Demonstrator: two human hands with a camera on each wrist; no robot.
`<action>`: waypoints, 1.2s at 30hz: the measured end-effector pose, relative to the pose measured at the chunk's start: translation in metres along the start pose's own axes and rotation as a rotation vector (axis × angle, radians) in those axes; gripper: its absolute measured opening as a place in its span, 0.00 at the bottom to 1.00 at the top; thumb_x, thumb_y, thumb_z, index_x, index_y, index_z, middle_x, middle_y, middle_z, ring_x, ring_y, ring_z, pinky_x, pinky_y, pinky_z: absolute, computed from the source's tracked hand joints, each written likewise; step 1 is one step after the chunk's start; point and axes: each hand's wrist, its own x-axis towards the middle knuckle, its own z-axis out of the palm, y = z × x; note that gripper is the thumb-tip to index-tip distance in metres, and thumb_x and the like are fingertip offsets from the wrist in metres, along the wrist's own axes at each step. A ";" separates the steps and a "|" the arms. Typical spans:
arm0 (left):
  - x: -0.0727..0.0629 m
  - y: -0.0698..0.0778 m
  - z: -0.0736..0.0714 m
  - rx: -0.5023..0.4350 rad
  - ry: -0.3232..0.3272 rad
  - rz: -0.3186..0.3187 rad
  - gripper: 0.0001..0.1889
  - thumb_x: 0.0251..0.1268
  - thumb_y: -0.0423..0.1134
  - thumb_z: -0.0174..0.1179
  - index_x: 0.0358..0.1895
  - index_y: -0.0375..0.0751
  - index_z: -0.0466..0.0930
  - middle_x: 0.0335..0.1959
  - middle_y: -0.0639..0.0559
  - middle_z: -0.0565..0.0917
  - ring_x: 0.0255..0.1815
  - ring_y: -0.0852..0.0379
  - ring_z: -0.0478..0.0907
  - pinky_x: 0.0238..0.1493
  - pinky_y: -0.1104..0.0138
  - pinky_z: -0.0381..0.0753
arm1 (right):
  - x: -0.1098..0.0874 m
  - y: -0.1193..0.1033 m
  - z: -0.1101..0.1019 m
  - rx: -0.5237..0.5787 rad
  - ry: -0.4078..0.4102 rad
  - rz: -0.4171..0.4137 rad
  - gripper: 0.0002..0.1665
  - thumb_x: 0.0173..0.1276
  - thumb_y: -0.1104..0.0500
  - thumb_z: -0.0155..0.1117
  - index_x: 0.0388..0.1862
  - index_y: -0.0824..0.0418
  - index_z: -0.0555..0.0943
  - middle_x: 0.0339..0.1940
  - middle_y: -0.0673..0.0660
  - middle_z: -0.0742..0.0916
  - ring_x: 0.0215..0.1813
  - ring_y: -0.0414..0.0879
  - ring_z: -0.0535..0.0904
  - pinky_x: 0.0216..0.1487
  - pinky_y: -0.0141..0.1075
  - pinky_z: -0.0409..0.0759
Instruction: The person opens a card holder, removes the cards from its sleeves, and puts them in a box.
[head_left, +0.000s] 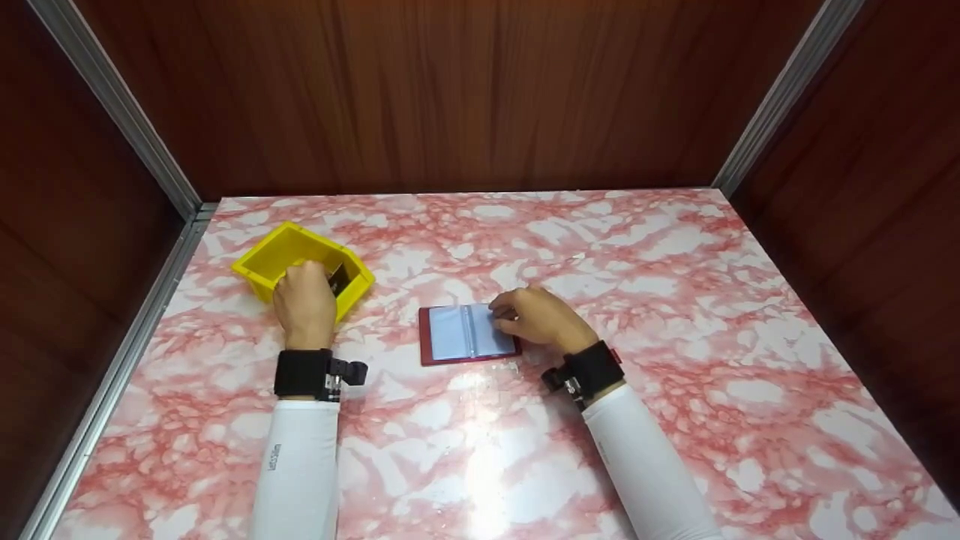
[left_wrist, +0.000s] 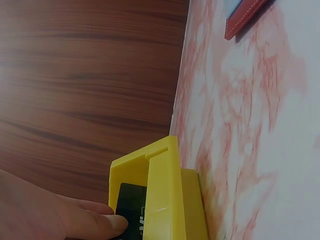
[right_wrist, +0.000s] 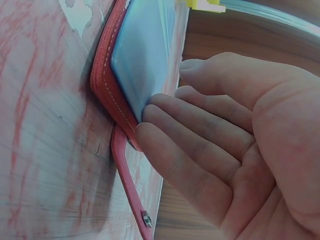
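Observation:
A red card holder (head_left: 425, 337) lies spread on the table, with clear bluish sleeves (head_left: 448, 334) showing. At its right edge is my right hand (head_left: 544, 319), fingers loosely bent; in the right wrist view its fingertips (right_wrist: 150, 131) rest at the corner of the sleeves and cover. A red strap (right_wrist: 127, 175) with a metal snap sticks out from the holder. My left hand (head_left: 306, 300) reaches into a yellow bin (head_left: 262, 251). There it pinches a black card (left_wrist: 131, 200) with pale markings, the thumb lying on the card's face; the other fingers are partly hidden.
Red-and-white marbled tabletop (head_left: 675, 337) spreads around the holder and the bin. Dark wood panels (head_left: 450, 97) with metal corner rails (head_left: 780, 97) enclose the back and both sides.

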 end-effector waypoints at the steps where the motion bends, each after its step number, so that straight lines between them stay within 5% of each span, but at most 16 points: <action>1: 0.000 0.000 0.001 0.005 0.002 0.002 0.11 0.58 0.26 0.47 0.28 0.29 0.82 0.29 0.31 0.82 0.30 0.31 0.79 0.30 0.45 0.74 | 0.000 0.000 0.000 0.001 -0.003 0.003 0.19 0.60 0.53 0.64 0.50 0.56 0.81 0.44 0.50 0.87 0.46 0.41 0.83 0.50 0.37 0.78; 18: 0.000 -0.014 0.000 -0.001 0.060 -0.048 0.10 0.57 0.25 0.49 0.32 0.27 0.81 0.30 0.29 0.82 0.33 0.31 0.79 0.37 0.44 0.74 | 0.001 -0.001 0.001 0.002 -0.001 -0.011 0.19 0.61 0.53 0.63 0.49 0.57 0.81 0.44 0.51 0.87 0.46 0.42 0.83 0.50 0.38 0.79; 30: 0.001 -0.023 -0.022 -0.120 0.124 -0.139 0.10 0.60 0.29 0.52 0.37 0.36 0.84 0.34 0.38 0.85 0.37 0.33 0.79 0.41 0.46 0.74 | 0.001 0.000 0.004 0.017 -0.020 0.016 0.19 0.60 0.53 0.63 0.50 0.56 0.81 0.43 0.50 0.87 0.46 0.41 0.83 0.49 0.37 0.79; 36: 0.001 -0.017 -0.033 -0.193 0.153 -0.109 0.08 0.60 0.36 0.56 0.36 0.37 0.82 0.33 0.41 0.85 0.37 0.38 0.79 0.41 0.48 0.75 | 0.002 0.003 0.002 0.019 -0.014 0.021 0.19 0.61 0.52 0.63 0.50 0.56 0.81 0.44 0.50 0.87 0.47 0.41 0.82 0.50 0.38 0.79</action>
